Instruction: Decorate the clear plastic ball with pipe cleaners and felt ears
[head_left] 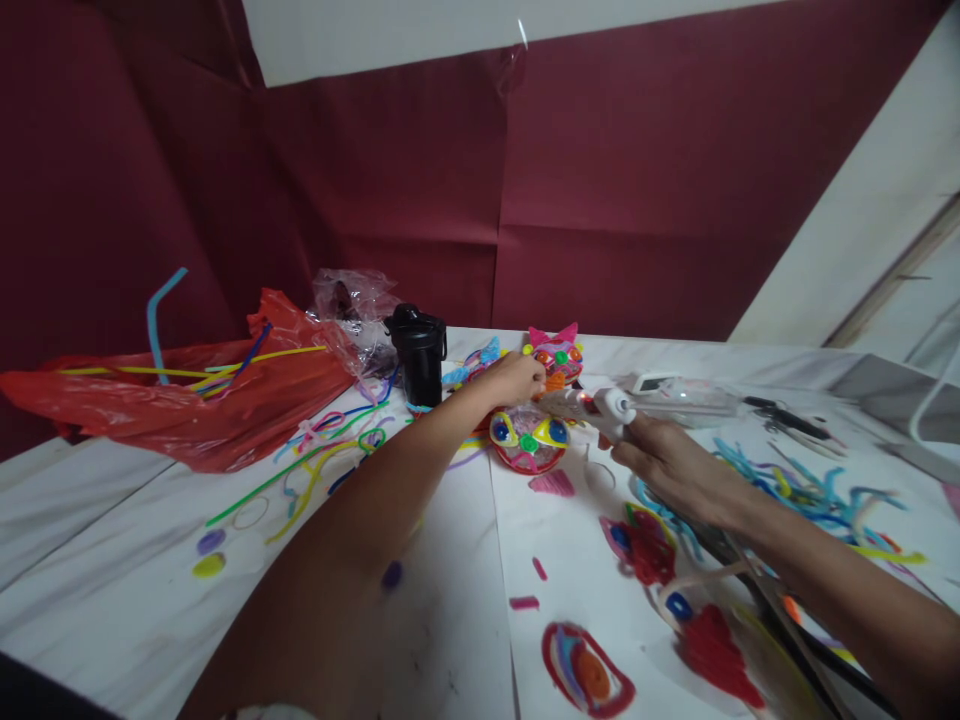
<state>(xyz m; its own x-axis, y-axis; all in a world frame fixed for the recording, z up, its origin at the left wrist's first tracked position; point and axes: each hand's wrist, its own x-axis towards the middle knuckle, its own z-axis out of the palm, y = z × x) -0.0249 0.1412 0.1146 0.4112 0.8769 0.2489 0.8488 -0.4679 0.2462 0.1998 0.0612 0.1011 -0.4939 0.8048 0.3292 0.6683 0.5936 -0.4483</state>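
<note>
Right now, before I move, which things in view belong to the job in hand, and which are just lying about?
Seemingly in the job:
- glue gun, in the right hand
- round face with yellow-rimmed eyes, under the left hand
- orange piece, at the left fingertips

Probably just lying about:
- black bottle
- red bag
- purple disc

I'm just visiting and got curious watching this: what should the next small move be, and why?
I'd probably steady the tip of the glue gun at the orange piece, clear of skin. The right hand holds the gun with its tip pointing toward the left hand, which has the orange piece at its fingertips; whether tip and piece touch is hard to see.
</note>
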